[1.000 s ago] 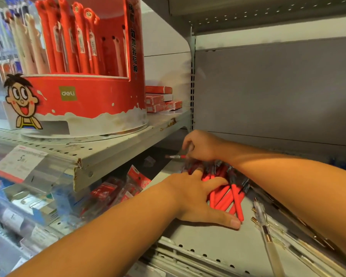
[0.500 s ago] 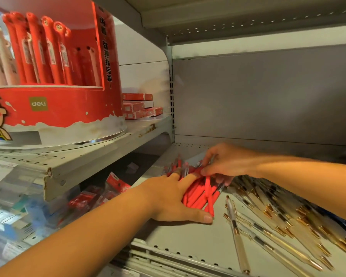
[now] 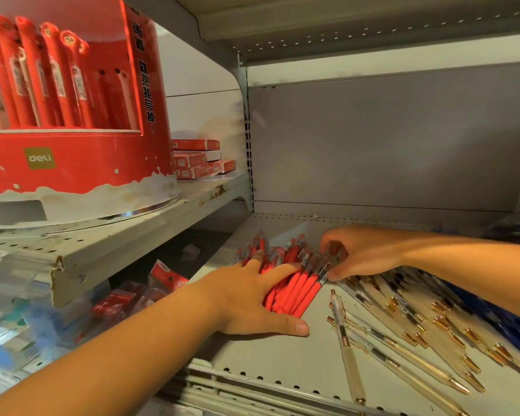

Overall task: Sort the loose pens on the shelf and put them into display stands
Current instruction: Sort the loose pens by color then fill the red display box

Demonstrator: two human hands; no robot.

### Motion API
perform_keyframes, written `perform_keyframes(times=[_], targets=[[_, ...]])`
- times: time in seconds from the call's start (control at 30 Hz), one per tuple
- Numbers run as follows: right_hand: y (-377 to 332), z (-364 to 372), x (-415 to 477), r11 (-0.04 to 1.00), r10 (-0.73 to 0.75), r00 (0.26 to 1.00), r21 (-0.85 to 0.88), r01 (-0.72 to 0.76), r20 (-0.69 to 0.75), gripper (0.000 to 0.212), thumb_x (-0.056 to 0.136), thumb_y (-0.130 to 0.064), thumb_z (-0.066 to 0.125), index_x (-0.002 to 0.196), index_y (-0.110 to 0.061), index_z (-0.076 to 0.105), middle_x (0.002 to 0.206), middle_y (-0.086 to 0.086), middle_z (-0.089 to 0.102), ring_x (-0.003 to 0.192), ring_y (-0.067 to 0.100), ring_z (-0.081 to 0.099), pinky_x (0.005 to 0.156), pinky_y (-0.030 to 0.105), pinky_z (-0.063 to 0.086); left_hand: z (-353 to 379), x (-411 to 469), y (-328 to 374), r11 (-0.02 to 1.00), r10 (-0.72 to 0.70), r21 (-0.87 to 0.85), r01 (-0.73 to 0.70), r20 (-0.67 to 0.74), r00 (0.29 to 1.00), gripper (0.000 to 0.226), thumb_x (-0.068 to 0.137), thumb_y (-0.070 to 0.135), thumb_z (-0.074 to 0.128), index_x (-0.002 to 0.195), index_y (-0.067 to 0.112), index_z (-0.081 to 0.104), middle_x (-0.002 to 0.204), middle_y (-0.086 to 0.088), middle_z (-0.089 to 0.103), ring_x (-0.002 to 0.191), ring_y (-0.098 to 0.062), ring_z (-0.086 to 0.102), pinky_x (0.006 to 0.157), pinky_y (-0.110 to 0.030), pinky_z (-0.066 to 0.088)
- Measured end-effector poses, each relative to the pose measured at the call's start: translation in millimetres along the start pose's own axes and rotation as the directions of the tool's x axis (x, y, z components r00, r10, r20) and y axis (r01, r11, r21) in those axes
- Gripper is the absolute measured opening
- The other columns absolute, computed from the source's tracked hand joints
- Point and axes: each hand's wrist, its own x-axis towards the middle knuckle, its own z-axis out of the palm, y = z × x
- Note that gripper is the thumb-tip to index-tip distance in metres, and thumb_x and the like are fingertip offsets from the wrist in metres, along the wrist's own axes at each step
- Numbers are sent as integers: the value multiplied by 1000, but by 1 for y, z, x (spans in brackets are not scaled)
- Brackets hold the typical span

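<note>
A bunch of loose red pens [image 3: 294,288] lies on the grey shelf [image 3: 282,358]. My left hand [image 3: 252,298] lies over the bunch from the left, fingers stretched across the pens and thumb flat on the shelf below them. My right hand [image 3: 360,250] reaches in from the right, its curled fingers at the clip ends of the red pens. A round red display stand [image 3: 72,163] holding upright red pens sits on the higher shelf at left.
Several clear pens with gold tips [image 3: 418,328] lie spread over the shelf to the right, with dark blue pens [image 3: 493,310] beyond them. Small red boxes [image 3: 198,159] are stacked behind the stand. Packaged goods [image 3: 126,298] fill the shelf below left.
The camera view has swung right and down. My hands have pushed the red pens together into a tighter bunch; my right hand moved from the back of the shelf to the pens' clip ends.
</note>
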Motion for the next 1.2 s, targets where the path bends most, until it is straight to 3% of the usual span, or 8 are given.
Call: perform_keyframes(times=[0.3,0.47,0.6,0.67,0.73,0.87,1.0,1.2], targets=[[8,13,10,979,-128,984,144,145,-122,29,77,-39,78,98,-43,57,95,-18,62,85,-2,59,72,19,48,2,0,-5,992,58,116,-49,-75,995,97,64,99,25,144,57,-10,160,-9,22,133,-38,44,108,-47,37],[16,0,20,988,-107,986,98,120,-126,22,83,-39,70,93,-51,54,96,-21,59,84,-2,57,67,18,42,1,-2,-4,995,56,82,-49,-78,995,94,66,98,27,143,58,-10,163,-7,15,134,-38,43,112,-48,36],[15,-6,48,979,-48,987,188,77,-154,28,97,-24,49,120,-41,55,124,-13,54,81,-11,55,66,17,39,3,-4,-2,993,61,103,-53,-85,995,98,67,97,31,141,59,-19,165,-12,2,138,-42,37,114,-50,29],[10,-3,62,988,-53,993,140,68,-110,38,103,-26,38,139,-33,46,145,-5,42,111,-9,50,88,27,43,4,-3,0,991,61,122,-49,-95,994,96,68,96,30,141,59,-20,164,-14,1,137,-44,38,113,-51,30],[4,0,74,997,-64,996,28,66,-61,41,106,-25,30,146,-24,40,156,2,33,139,15,35,110,38,29,5,-2,1,988,59,147,-43,-105,993,92,70,96,26,142,58,-19,164,-15,2,134,-46,42,111,-51,33],[-3,6,86,996,-91,995,12,91,26,38,106,-32,31,131,-18,56,130,10,61,115,23,60,103,37,44,5,1,1,986,76,159,-56,-123,989,86,73,94,24,142,58,-12,162,-18,12,129,-46,47,107,-51,39],[-6,5,92,989,-137,987,39,141,-81,35,105,-32,35,106,-17,67,99,-2,64,94,16,61,86,30,49,5,5,-2,983,103,168,-75,-159,982,84,74,93,24,144,56,-5,152,-16,35,120,-39,54,101,-47,46],[-3,1,90,969,-133,987,199,148,-88,38,105,-32,34,108,-13,67,107,8,66,96,17,62,84,27,49,6,6,-5,978,144,179,-108,-202,969,81,77,91,24,145,54,0,145,-14,43,114,-36,58,98,-43,48]])
